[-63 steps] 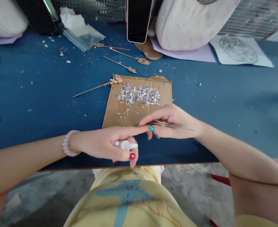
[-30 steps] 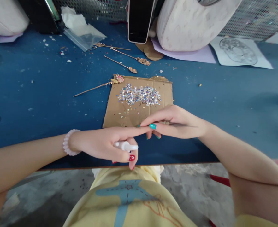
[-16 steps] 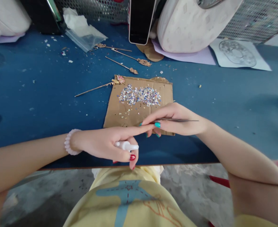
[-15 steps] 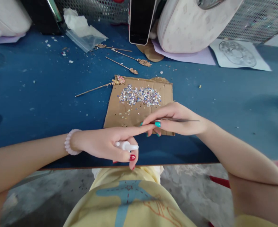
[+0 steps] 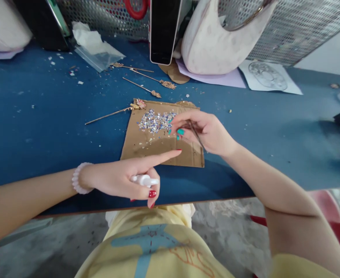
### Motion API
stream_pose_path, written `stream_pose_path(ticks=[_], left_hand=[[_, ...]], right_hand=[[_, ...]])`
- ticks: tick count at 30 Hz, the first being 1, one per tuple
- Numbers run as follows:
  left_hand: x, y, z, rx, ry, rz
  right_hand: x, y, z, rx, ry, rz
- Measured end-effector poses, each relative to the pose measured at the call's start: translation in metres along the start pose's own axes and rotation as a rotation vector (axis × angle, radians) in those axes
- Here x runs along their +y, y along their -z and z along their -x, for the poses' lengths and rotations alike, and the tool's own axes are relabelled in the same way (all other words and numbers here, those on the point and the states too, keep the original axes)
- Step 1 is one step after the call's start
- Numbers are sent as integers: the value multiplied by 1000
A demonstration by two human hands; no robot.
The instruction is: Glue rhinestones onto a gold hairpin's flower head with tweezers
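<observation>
My left hand point(image 5: 126, 177) hovers at the near table edge, curled around a small white glue bottle point(image 5: 144, 180), with its index finger stretched out over the cardboard sheet point(image 5: 158, 144). My right hand point(image 5: 204, 129) pinches thin metal tweezers point(image 5: 195, 133) and reaches over the pile of shiny glitter flakes point(image 5: 155, 120) on the cardboard. A gold hairpin with a pink flower head point(image 5: 114, 112) lies touching the cardboard's far left corner.
Three more gold hairpins point(image 5: 142, 77) lie further back on the blue table point(image 5: 42, 116). Behind them stand a dark phone point(image 5: 162, 31), a white bag point(image 5: 216, 42), a plastic pouch with tissue point(image 5: 96, 50), a printed paper point(image 5: 266, 75) and a metal mesh basket point(image 5: 297, 27).
My right hand moved forward from my left fingertip to the glitter pile, tweezers now tilted. My left hand stayed with the bottle. The view shifted slightly right.
</observation>
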State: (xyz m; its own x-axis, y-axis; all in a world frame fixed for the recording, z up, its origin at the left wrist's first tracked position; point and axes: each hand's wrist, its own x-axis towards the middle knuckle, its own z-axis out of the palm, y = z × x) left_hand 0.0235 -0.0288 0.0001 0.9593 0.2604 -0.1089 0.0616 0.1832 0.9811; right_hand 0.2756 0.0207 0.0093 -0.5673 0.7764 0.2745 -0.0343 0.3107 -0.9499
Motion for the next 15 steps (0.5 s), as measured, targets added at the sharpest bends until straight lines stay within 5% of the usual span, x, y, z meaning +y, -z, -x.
stream_pose_path(ticks=[7,11,15], left_hand=[[1,4,0,118,-38,23],[3,5,-1,235,-30,-13],[9,1,-3,339,37,-66]], right_hand=[[-7,-3,6,-37,-217,-214],[-7,-5,7,40,-209,-188],[-8,-13,8,-41,-194,-259]])
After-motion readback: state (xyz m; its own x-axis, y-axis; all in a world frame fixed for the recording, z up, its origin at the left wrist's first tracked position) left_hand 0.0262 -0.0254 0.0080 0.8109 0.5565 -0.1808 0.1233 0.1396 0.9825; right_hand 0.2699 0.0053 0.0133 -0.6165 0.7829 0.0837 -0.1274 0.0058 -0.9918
